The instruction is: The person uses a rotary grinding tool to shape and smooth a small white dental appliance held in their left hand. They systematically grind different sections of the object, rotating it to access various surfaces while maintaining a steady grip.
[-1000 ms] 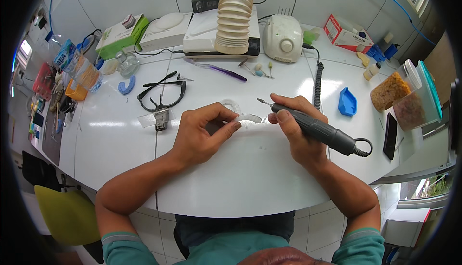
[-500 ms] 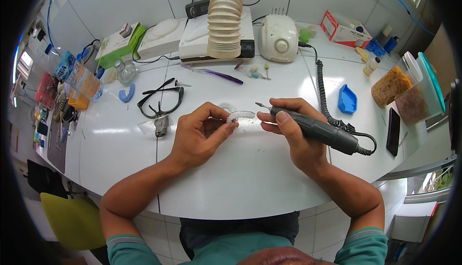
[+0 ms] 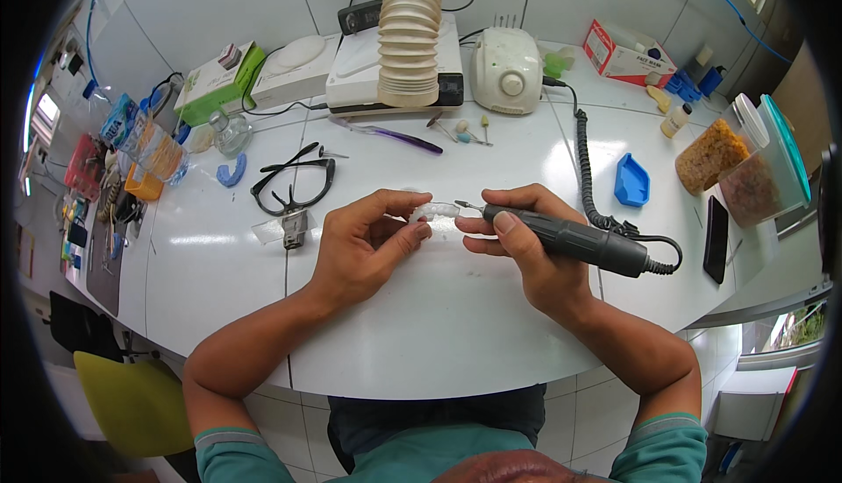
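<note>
Clear curved dental tray (image 3: 436, 210) observed at mid-frame, held above the white table (image 3: 438, 325). Left hand (image 3: 360, 242): fingers pinched on the tray's left end. Right hand (image 3: 548, 272): fingers wrapped around a dark rotary handpiece (image 3: 583, 244), its metal tip (image 3: 465, 205) at the tray's right end; contact cannot be confirmed from where I stand. Black glasses (image 3: 282, 166) noted left of centre; blue dish (image 3: 632, 182) right of centre; white control box (image 3: 507, 71), upper centre.

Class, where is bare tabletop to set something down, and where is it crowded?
Free: tabletop between left forearm and right forearm, by the front edge; between left forearm and blue arch. Crowded: back, with green box, hose, control unit.
</note>
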